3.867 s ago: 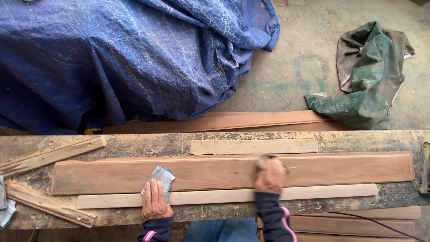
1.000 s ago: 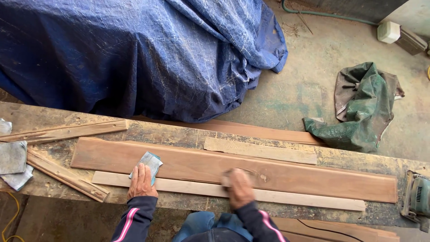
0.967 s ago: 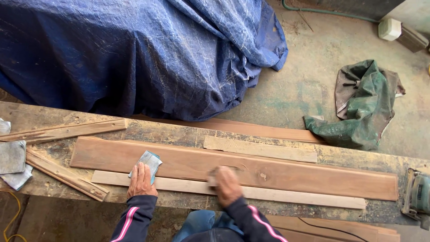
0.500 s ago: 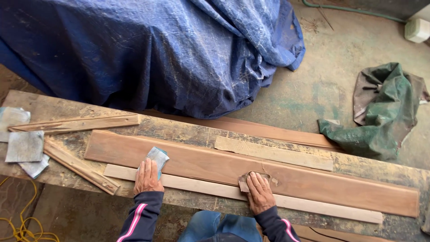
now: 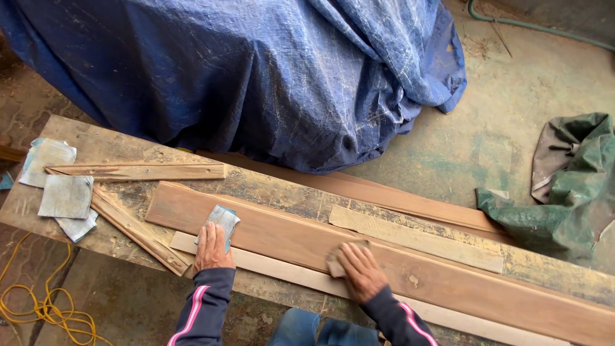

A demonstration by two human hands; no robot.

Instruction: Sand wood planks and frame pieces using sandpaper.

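On the workbench point(image 5: 102, 148) in the head view, the long reddish board point(image 5: 275, 234) ran from your upper left to lower right, crossing in front of both hands. Your right hand point(image 5: 360, 271) lay flat on it, fingers spread, pressing a brown sanding scrap point(image 5: 334, 264). Your left hand point(image 5: 212, 247) lay farther left, fingers flat, pinning a grey-blue sandpaper sheet point(image 5: 221, 222) against the board's near edge.
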